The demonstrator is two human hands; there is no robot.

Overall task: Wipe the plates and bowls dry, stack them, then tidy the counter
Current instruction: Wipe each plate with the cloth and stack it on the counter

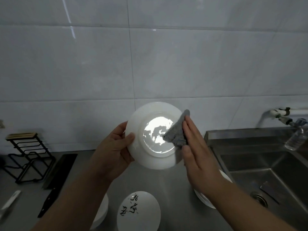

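Observation:
A white plate point(150, 117) is held up over the counter with its underside and foot ring facing me. My left hand point(115, 147) grips its left rim, thumb on the underside. My right hand point(196, 147) presses a grey cloth point(176, 132) flat against the right side of the plate, fingers straight. Below, a white bowl with black brush characters point(140, 212) sits on the steel counter. A stack of white dishes point(101, 212) shows under my left forearm, and another white plate point(203, 197) lies partly hidden under my right forearm.
A black wire rack point(28, 155) stands at the left, with a cleaver point(56, 177) lying beside it and a white-handled tool point(10, 202) at the left edge. The steel sink point(266, 167) is at the right, with a tap point(281, 117) and a plastic bottle point(296, 135) above it.

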